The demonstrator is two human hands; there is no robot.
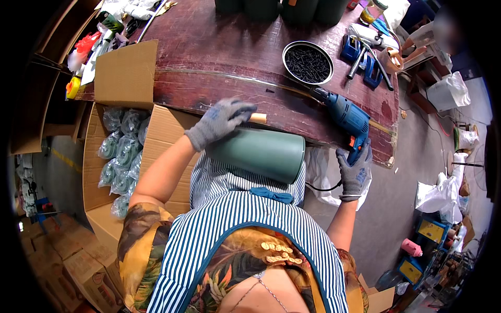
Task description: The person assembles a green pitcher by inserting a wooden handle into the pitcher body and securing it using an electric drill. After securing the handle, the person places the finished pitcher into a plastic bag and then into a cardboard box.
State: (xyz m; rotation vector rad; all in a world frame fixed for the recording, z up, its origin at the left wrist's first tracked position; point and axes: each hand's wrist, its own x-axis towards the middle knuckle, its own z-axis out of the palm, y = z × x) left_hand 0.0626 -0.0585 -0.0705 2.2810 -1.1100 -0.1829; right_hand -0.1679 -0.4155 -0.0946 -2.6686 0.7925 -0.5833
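A dark green cylinder [261,154] lies on its side across my lap, against the table's edge. My left hand [222,122], in a grey glove, rests over its far side. Those fingers close on a short light wooden piece [258,118], whose end sticks out to the right; the rest is hidden. My right hand [356,169], also gloved, grips a blue electric drill [347,115] by its handle. The drill's front points left and away, beside a round tin of dark screws [308,62]. One loose screw [270,91] lies on the table.
The dark red table [209,57] has more green cylinders [261,9] at its far edge. Blue-handled tools [371,68] lie at right. Left of me stands an open cardboard box [96,193] with plastic-wrapped items [125,151]. A cord runs from the drill.
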